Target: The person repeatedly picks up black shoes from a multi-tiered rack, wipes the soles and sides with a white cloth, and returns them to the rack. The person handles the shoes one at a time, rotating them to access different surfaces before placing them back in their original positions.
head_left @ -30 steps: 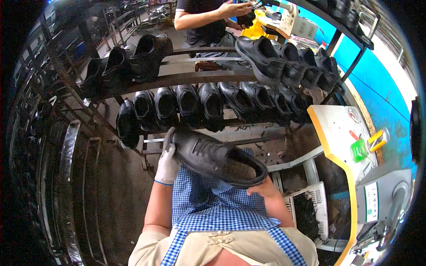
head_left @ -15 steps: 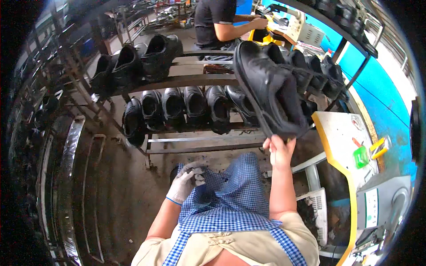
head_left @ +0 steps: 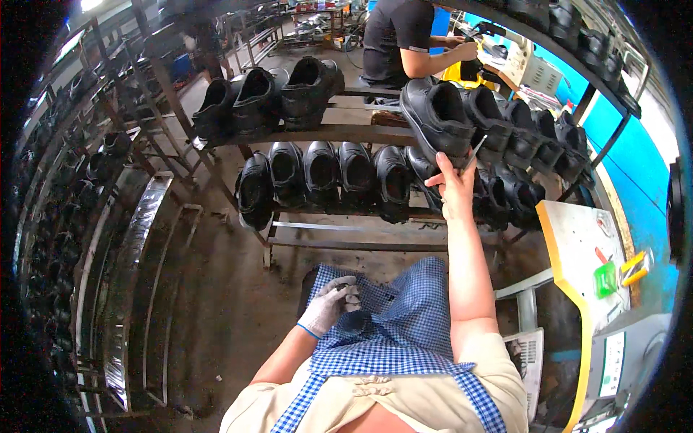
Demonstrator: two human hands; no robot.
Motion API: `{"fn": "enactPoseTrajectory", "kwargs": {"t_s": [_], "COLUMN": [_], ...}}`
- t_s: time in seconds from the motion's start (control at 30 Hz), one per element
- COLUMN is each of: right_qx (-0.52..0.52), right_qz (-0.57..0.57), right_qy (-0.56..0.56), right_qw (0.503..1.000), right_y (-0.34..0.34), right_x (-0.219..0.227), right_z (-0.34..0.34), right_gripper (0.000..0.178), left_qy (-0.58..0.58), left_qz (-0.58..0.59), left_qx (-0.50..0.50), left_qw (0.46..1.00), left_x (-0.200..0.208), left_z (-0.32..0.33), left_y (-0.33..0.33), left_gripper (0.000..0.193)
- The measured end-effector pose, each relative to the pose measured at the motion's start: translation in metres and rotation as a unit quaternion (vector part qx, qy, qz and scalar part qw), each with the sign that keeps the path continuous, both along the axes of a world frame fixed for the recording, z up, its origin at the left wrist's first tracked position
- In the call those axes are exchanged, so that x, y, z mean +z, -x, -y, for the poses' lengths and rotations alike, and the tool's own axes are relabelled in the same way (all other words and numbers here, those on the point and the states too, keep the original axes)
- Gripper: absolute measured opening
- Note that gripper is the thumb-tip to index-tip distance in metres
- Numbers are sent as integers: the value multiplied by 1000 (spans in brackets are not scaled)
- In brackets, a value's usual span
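Note:
My bare right hand is stretched forward to the upper shelf. Its fingertips touch the heel of a black leather shoe, whose heel faces me at shelf height. A thin pointed metal tool sticks up from between the fingers of that hand; its lower part is hidden. My left hand, in a pale knitted glove with grey fingers, rests on the blue checked apron over my lap. The gloved fingers are curled in, with something dark among them that I cannot make out.
A metal rack carries several black shoes on two levels, with more on a shelf overhead. Right of me stands a yellow-edged table with a green container. Another person sits behind the rack. Metal frames line the left.
My right hand has moved forward, carrying the shoe away from me to the upper shelf beside the others. The thin tool now shows. The left hand stays on my lap; the view has shifted slightly.

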State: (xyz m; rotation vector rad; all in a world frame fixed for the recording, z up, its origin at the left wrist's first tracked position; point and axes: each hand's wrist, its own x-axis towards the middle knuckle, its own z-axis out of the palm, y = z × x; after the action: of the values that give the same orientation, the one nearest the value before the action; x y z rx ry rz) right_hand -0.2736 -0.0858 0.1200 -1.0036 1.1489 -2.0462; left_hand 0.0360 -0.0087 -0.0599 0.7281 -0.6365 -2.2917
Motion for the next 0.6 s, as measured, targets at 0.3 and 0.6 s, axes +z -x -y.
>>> {"fn": "enactPoseTrajectory", "kwargs": {"t_s": [0.3,0.6], "right_qx": [-39,-100], "right_qz": [56,48], "right_qy": [28,125], "right_qw": [997,986], "right_y": [-12,-32], "right_x": [0,4], "right_z": [17,45], "right_gripper": [73,67], "left_qy": [2,-16], "left_qz": [28,32], "left_qx": [-10,-10], "left_qw": [1000,999], "left_x": [1,-5], "left_z": [-5,-7], "left_y": [11,7], "left_gripper": [39,34]}}
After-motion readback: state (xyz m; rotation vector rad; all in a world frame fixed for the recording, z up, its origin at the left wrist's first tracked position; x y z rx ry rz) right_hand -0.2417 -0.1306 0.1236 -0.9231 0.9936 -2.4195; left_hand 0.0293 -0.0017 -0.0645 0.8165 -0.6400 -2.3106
